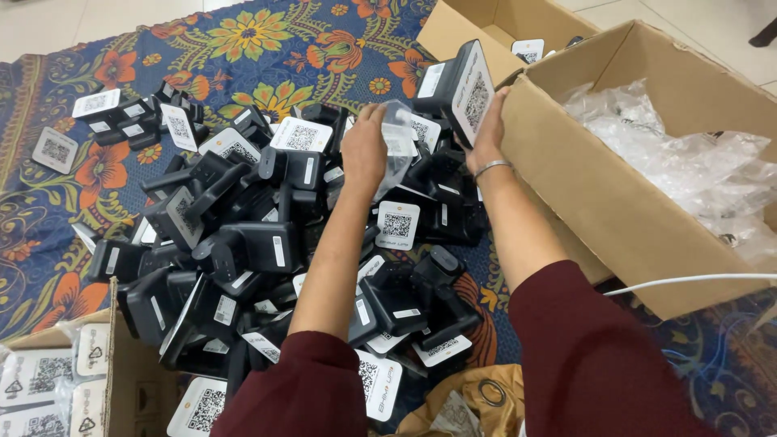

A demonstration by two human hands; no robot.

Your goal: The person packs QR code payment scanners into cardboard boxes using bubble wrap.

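My right hand (488,129) grips a black box-shaped device (457,89) with a white square code label, lifted above the pile beside the cardboard box. My left hand (364,150) pinches a small clear plastic bag (398,137) just left of that device. Beneath both hands lies a large heap of the same black devices with white labels (267,251), spread over a flowered blue cloth (243,40). Both arms wear dark red sleeves, and a thin bracelet circles my right wrist.
A big open cardboard box (583,194) at the right holds crumpled clear plastic bags (680,162). A second open box (453,32) stands behind it. Another carton with bagged labels (48,380) sits at the lower left. A white cable (688,281) runs at the right; brown paper lies near the bottom edge.
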